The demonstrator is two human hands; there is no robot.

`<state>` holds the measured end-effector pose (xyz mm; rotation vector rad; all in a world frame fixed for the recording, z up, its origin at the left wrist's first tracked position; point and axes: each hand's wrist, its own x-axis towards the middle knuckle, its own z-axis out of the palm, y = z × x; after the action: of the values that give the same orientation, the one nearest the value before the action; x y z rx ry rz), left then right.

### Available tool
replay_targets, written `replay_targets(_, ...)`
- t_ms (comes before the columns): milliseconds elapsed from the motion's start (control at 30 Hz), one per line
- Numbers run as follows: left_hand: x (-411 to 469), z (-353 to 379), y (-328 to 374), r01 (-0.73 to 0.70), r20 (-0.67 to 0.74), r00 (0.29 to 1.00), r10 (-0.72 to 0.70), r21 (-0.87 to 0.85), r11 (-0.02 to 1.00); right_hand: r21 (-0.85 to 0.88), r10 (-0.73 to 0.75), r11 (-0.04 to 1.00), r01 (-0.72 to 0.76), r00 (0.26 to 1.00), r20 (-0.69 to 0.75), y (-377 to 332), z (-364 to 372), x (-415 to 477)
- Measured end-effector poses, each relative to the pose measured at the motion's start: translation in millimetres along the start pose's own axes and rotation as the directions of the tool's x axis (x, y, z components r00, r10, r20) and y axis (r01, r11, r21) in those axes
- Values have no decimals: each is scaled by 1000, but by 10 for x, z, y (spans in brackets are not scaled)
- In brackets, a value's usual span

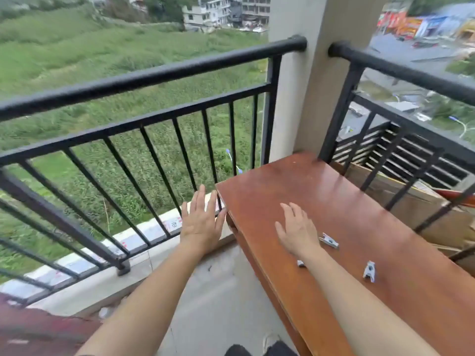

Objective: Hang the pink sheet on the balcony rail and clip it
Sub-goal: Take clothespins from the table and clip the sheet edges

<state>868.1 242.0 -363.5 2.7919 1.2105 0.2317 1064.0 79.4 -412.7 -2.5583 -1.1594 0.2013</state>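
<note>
Our left hand (201, 222) and right hand (298, 231) are both open and empty. The pink sheet (38, 330) lies low at our left, well apart from them, dark reddish-pink and blurred. The balcony rail (144, 75) is bare; clips (329, 240) lie on the table (347, 206).

Wooden table (347, 201) with three clips (329, 240)

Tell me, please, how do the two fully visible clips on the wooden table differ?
The near clip lies apart from the right hand, pointing roughly toward the camera; the far clip lies crosswise beside that hand's wrist. Both are pale grey, lying loose on the wooden table.
</note>
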Motion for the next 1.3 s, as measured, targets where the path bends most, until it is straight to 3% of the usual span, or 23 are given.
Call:
replay_targets(167, 101, 648, 876, -155, 274, 950, 152, -10, 988, 2, 309, 951, -310, 946, 102, 1058, 29, -353)
replay_targets(300, 82, 1226, 1318, -217, 439, 867, 234, -89, 972, 43, 497, 850, -526, 825, 270, 1569, 265, -541)
replay_targets(500, -128, 1953, 1510, -197, 668, 710, 221, -113, 974, 2, 561, 791, -612, 725, 399, 1865, 665, -485)
replay_targets(767, -229, 2397, 1364, -168, 811, 570, 134, -44, 985, -89, 591, 787, -610, 706, 390, 1989, 1063, 18)
replay_targets(933, -172, 2337, 1258, -109, 815, 569, 115, -64, 992, -61, 607, 762, -645, 678, 414, 2053, 1121, 80)
replay_targets(1033, -91, 2166, 1080, 5, 789, 613, 45, -61, 998, 9, 573, 797, -604, 762, 302, 1841, 984, 223)
replay_targets(1133, 20, 1902, 800, 134, 731, 681, -53, -52, 990, 92, 446, 877, -472, 870, 211, 1361, 827, 572)
replay_targets(1300, 26, 1248, 78, 379, 559, 777, -290, -47, 924, 217, 162, 952, -215, 958, 238, 149, 756, 1150)
